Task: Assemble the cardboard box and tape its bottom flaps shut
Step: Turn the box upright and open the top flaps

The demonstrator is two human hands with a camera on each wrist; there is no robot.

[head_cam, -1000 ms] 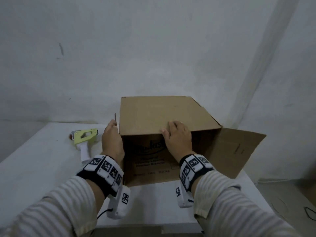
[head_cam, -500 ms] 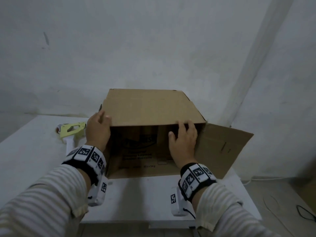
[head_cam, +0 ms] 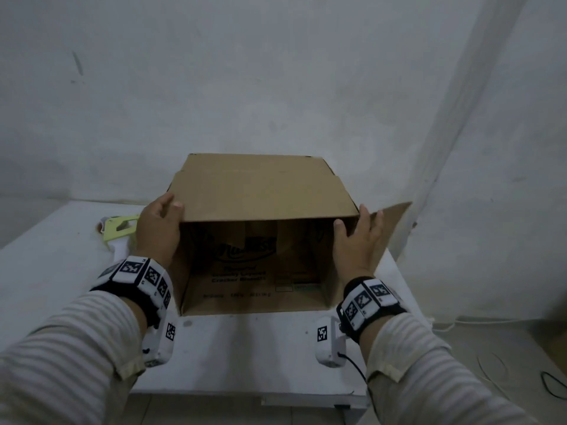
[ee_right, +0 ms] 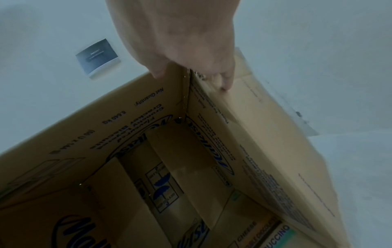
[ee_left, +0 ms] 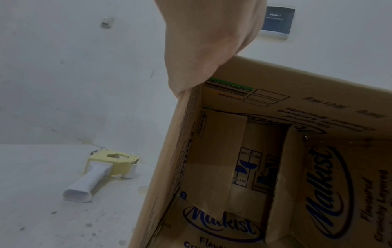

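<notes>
The brown cardboard box (head_cam: 260, 188) lies on its side on the white table (head_cam: 245, 348), open mouth toward me. My left hand (head_cam: 158, 225) grips its upper left corner, thumb on the top panel. At the upper right corner my right hand (head_cam: 357, 240) holds on, thumb inside the mouth and fingers outside against the side flap (head_cam: 394, 220) that sticks out to the right. The wrist views look into the printed interior (ee_left: 318, 176) (ee_right: 148, 176), where inner flaps (ee_left: 214, 159) at the far end are partly folded in. A yellow and white tape dispenser (head_cam: 118, 230) (ee_left: 104, 169) lies left of the box.
A grey wall stands close behind the table and bends forward on the right. The table's front edge (head_cam: 245, 394) is near me. Cables (head_cam: 552, 384) lie on the floor at the right. A dark panel (ee_left: 276, 20) hangs on the wall.
My hands have spread apart to the box's two upper front corners; the right one slid from the middle of the top edge to the right corner. The box now faces me squarely.
</notes>
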